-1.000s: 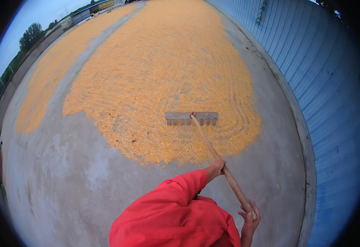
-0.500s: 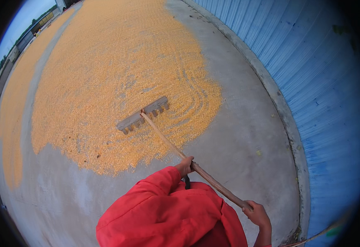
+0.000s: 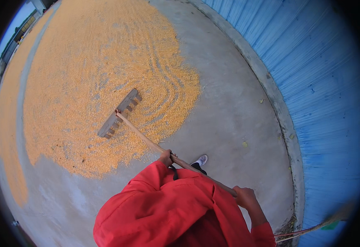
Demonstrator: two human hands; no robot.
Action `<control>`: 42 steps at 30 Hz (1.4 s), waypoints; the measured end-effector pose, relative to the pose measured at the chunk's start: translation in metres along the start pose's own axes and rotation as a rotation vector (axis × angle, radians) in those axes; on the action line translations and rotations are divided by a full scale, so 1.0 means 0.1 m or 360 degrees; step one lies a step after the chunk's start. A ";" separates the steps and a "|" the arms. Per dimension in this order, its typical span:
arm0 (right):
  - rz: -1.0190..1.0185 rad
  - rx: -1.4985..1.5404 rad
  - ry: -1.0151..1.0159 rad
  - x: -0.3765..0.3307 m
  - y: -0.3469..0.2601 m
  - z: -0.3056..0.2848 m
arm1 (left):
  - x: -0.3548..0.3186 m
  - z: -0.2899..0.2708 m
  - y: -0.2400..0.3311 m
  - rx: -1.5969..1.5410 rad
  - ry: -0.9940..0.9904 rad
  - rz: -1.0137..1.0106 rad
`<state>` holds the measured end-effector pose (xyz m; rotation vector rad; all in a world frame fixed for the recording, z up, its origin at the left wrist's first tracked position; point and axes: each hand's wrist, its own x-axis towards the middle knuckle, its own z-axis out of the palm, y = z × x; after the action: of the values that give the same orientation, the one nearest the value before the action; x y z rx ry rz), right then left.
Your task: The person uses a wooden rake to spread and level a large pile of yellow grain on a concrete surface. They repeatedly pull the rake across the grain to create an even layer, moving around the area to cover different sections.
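Observation:
A wooden rake (image 3: 142, 137) slants across the middle of the view, its long pole running from my right hand up to the broad toothed head. My left hand (image 3: 166, 157) is closed round the pole in front of my red jacket. Farther down, by the pole's near end, my right hand (image 3: 246, 197) grips it too. The toothed head lies on a wide, thin layer of yellow corn kernels (image 3: 81, 78), near that layer's right edge. Curved furrows mark the kernels to the right of the rake head.
Grey concrete floor (image 3: 233, 119) borders the kernels on the right. Beyond it a low concrete curb (image 3: 276, 94) runs along a blue corrugated wall (image 3: 320, 90). My shoe (image 3: 202, 159) shows beside the pole. A narrow bare strip (image 3: 25, 74) divides off more kernels at the left.
The rake and both hands sit farther left in the view, and the rake head has turned steeper. The surroundings have shifted left as well. A shoe has come into sight.

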<state>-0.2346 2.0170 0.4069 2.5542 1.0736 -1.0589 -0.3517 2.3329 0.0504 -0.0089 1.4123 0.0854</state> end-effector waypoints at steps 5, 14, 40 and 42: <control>-0.0025 -0.0077 0.0067 0.34 1.17 -0.47 | -0.05 1.00 -0.53 0.0017 -0.0019 -0.0034; 0.0176 -0.0096 0.0048 0.53 2.83 -1.25 | -0.18 2.75 -1.27 0.0486 -0.0374 -0.0210; 0.0450 -0.0994 -0.0346 2.82 4.25 -5.47 | -0.25 7.30 -0.81 0.0106 -0.0667 -0.0093; 0.0284 -0.1085 -0.0278 3.19 4.19 -5.80 | -0.33 7.40 -0.50 -0.0189 -0.0672 -0.0103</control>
<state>0.5231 2.1267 0.5716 1.9308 0.9314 -0.6936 0.3758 2.3238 0.1977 -0.1281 0.9829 0.1102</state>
